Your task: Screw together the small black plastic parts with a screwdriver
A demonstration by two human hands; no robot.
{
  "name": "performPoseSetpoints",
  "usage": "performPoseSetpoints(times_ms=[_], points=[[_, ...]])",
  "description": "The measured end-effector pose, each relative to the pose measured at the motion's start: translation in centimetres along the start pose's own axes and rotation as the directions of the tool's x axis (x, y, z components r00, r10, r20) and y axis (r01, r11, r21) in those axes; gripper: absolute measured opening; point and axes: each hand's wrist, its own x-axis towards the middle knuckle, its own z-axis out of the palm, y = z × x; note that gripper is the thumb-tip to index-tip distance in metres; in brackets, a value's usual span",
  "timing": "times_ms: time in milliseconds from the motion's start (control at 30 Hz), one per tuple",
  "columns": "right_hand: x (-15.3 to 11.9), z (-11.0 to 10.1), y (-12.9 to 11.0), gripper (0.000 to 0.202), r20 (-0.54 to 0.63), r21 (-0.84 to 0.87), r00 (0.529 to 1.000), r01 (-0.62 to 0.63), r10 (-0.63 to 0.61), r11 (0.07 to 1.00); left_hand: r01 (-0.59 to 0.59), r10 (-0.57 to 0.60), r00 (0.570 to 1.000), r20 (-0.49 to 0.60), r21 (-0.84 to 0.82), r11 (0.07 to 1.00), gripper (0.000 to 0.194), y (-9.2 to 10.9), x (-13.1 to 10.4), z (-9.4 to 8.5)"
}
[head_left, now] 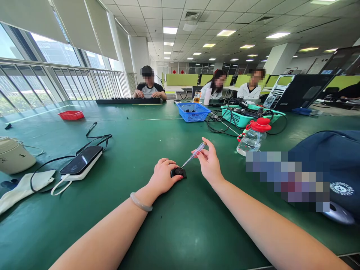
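On the green table (pixel 180 221), my left hand (pixel 163 176) grips a small black part (pixel 179 171) with a round top; its exact kind is too small to tell. A pale bracelet (pixel 140 202) circles my left wrist. My right hand (pixel 209 163) is closed on the clear handle of a screwdriver (pixel 197 150). Its thin shaft slants down to the left, and the tip is at the black part's upper edge; whether it sits in a screw cannot be made out.
To the left lie a phone with a power bank (pixel 83 163), cables and a white glove (pixel 26 187). A red tray (pixel 71 115), blue basket (pixel 192 112) and green basket (pixel 239 119) stand farther back. A water bottle (pixel 253 138) and dark bag (pixel 329 157) are right. Several people sit beyond.
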Motion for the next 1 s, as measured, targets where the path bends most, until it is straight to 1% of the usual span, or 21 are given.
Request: performPoseSetpoints(times_ms=[133,267,500,633,867,1000], points=[[0.26,0.02,0.32,0.059,-0.014,0.05,0.999,-0.028,0.028,0.998,-0.003,0.003,1.0,0.004,-0.003,1.0,0.029,-0.13,0.0,0.05],[0.35,0.08,0.54,0.057,-0.017,0.056,1.0,-0.018,0.019,0.998,-0.006,0.006,1.0,0.006,0.002,1.0,0.03,-0.13,0.0,0.05],[0.41,0.13,0.64,0.054,-0.051,0.021,0.998,-0.022,0.023,1.0,-0.021,0.021,1.0,-0.002,0.001,1.0,0.027,-0.01,-0.1,-0.03],[0.42,0.08,0.64,0.054,-0.04,0.021,0.999,-0.024,0.025,1.0,-0.026,0.026,1.0,-0.014,-0.004,1.0,0.025,-0.02,-0.12,0.04],[0.6,-0.05,0.65,0.059,-0.034,0.034,0.994,-0.098,0.099,0.995,-0.024,0.024,1.0,-0.006,-0.011,1.0,0.026,-0.07,-0.15,0.09],[0.6,-0.05,0.54,0.06,-0.037,0.034,0.994,-0.103,0.105,0.994,-0.032,0.032,0.999,-0.005,-0.01,0.999,0.026,-0.06,-0.21,0.04]])
